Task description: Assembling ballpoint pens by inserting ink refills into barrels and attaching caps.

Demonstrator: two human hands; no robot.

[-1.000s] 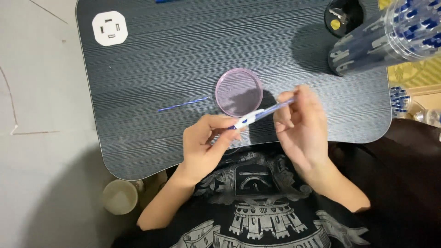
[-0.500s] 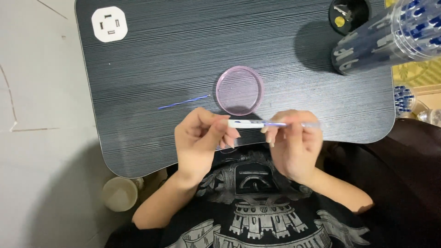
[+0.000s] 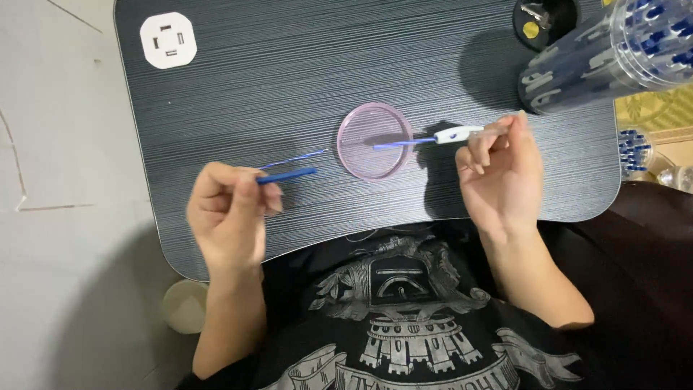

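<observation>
**Pen pulled into two pieces, one in each hand**

Pen body [image 3: 456, 134], white with a thin blue tip, was pinched in the fingers of the right hand [image 3: 502, 173]. It lay sideways, and its tip pointed left, out over the round pink dish [image 3: 375, 140] just beside that hand. The dish looked like clear, smooth plastic with a low rim. The left hand [image 3: 227, 217] was closed on a short blue cap [image 3: 287, 175], a thin, stick-shaped piece that also lay sideways and pointed right, toward the dish. The two hands were well apart, with the dish between them, nearer the right one. A thin blue strand [image 3: 292, 159] lay on the tabletop [image 3: 289, 65] just above the cap. The tabletop was dark, with fine lines. A clear tube of pens [image 3: 613, 54] stood beyond the right hand.
</observation>
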